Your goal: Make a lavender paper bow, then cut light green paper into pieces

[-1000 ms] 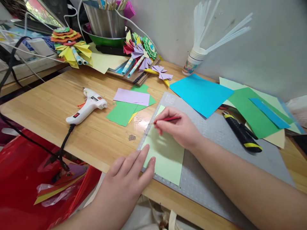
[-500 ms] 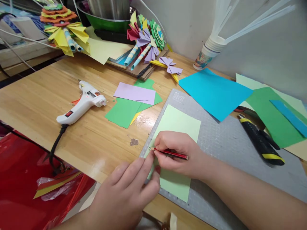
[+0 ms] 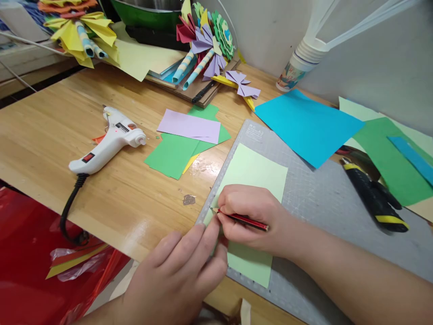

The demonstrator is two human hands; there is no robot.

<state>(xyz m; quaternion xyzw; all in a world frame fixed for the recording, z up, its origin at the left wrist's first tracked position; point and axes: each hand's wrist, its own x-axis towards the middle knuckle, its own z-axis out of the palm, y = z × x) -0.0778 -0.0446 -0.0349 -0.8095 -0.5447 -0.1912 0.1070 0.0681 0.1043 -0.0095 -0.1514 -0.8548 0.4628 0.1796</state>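
A short red and black pencil (image 3: 245, 220) is pinched in my right hand (image 3: 252, 216), its tip touching the left edge of a pale green paper sheet (image 3: 259, 169). That sheet lies on a grey cutting mat (image 3: 311, 198). My left hand (image 3: 184, 266) rests at the sheet's lower left edge, fingers stretched out and fingertips close to the pencil point. Both hands cover the middle of the sheet. Left of the mat, a lilac paper strip (image 3: 189, 126) lies on green paper pieces (image 3: 172, 155).
A white glue gun (image 3: 108, 140) lies on the wooden table at left. Blue paper (image 3: 307, 126) overlaps the mat's far edge. A black and yellow utility knife (image 3: 374, 196) lies at right. Behind stand paper flowers (image 3: 206, 45) and a stack of paper cups (image 3: 301, 63).
The view has shifted slightly, so the table things appear a little displaced. Both hands stay nearly in place, with the pencil tip still at the sheet's left edge.
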